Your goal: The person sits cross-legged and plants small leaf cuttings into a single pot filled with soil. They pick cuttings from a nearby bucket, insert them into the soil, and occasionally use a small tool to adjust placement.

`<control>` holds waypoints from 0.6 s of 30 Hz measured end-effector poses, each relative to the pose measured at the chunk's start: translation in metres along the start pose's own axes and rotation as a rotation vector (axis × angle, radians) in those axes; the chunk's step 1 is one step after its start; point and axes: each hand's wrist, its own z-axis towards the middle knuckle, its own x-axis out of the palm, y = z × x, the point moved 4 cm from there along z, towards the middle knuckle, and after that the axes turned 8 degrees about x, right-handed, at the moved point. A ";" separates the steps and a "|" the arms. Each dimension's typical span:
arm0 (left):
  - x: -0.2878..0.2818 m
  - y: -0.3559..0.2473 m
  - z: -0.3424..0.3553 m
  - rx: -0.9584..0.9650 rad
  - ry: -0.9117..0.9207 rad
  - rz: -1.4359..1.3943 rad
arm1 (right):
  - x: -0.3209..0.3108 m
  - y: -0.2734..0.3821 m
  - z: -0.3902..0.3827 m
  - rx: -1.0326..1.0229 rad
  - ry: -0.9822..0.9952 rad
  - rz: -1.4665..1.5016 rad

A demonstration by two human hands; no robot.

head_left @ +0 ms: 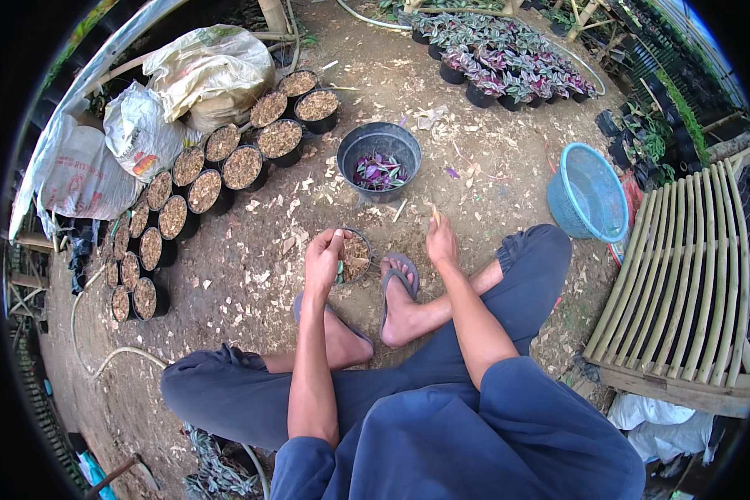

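Observation:
My left hand point(322, 260) is closed, its fingertips pinched together at the left rim of a small black pot point(357, 257) filled with brown wood-chip mix. A bit of green leaf point(339, 271) shows just beneath this hand; whether the fingers hold it I cannot tell. To the right of the pot, my right hand point(442, 242) is closed around a short yellowish stick point(436, 215), whose tip points up and away. Beyond both hands stands a black bucket point(379, 137) with purple and green plant cuttings point(381, 172) in it.
Filled black pots point(242, 168) stand in rows at left, before white sacks point(212, 73). Potted purple-green plants point(517, 58) crowd the far right. A blue plastic basket point(565, 200) and a bamboo bench point(671, 275) are at right. A hose point(112, 364) curves across the left ground.

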 end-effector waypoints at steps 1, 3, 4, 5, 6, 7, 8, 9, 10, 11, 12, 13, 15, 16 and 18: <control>0.000 0.002 -0.003 -0.008 0.000 0.025 | -0.006 0.003 -0.005 -0.034 -0.017 0.012; 0.000 0.002 0.000 0.028 -0.005 0.031 | -0.020 0.020 -0.006 -0.256 -0.127 0.108; 0.001 0.003 -0.002 0.035 -0.017 0.039 | -0.015 0.010 -0.003 -0.018 0.049 -0.052; 0.001 0.004 -0.004 0.042 -0.027 0.048 | -0.013 0.001 -0.005 0.073 0.140 -0.180; -0.001 0.006 -0.006 0.012 -0.033 0.058 | -0.010 -0.006 -0.009 0.108 0.208 -0.268; -0.005 0.004 -0.006 0.052 -0.037 0.077 | -0.003 -0.015 -0.011 0.220 0.286 -0.391; -0.008 0.003 -0.009 0.071 -0.043 0.107 | 0.002 -0.010 -0.007 0.147 0.212 -0.332; -0.012 0.004 -0.014 0.054 -0.053 0.143 | 0.004 -0.010 -0.003 0.154 0.148 -0.309; -0.016 0.005 -0.015 0.036 -0.060 0.152 | 0.001 -0.014 -0.007 0.125 0.090 -0.228; -0.022 0.002 -0.019 0.081 -0.068 0.217 | 0.004 -0.017 -0.010 0.148 0.154 -0.328; -0.025 0.000 -0.023 0.080 -0.051 0.245 | 0.002 -0.016 -0.010 0.122 0.214 -0.359; -0.031 -0.003 -0.024 0.075 -0.036 0.275 | -0.004 -0.014 -0.011 0.139 0.263 -0.386; -0.047 -0.007 -0.029 0.049 -0.039 0.320 | -0.013 0.016 -0.013 0.025 0.187 -0.277; -0.053 -0.005 -0.038 -0.015 -0.030 0.349 | -0.020 0.030 -0.017 -0.052 0.199 -0.249; -0.071 -0.001 -0.049 -0.047 -0.045 0.443 | -0.040 0.065 -0.027 -0.222 0.172 -0.176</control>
